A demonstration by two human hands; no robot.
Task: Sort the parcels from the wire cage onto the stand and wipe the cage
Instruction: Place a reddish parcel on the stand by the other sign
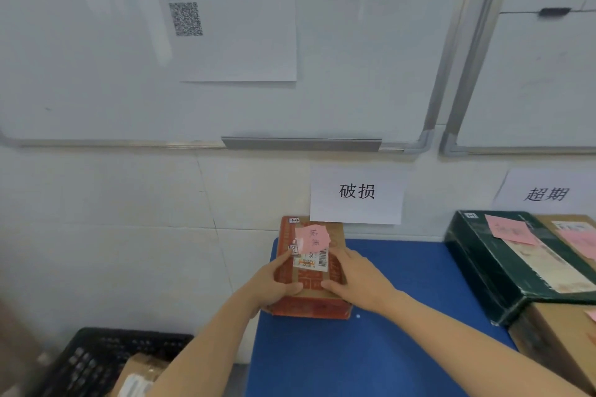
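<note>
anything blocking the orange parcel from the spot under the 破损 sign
Nothing visible: the orange parcel, held by left hand and right hand, lies on the blue stand below the sign; the green box sits apart on the right.

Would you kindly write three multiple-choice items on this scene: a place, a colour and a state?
1. Where does the red-brown parcel lie?
A) in a black crate
B) on the blue stand top, below the sign 破损
C) on the floor

2. What colour is the note on the dark green box?
A) yellow
B) pink
C) white

3. What are the left hand and right hand doing?
A) hanging idle
B) pointing at the wall
C) holding the red-brown parcel

Answers: 1 B, blue surface shows around it under that sign; 2 B, the note is plainly pink; 3 C, one hand holds each side.
</note>
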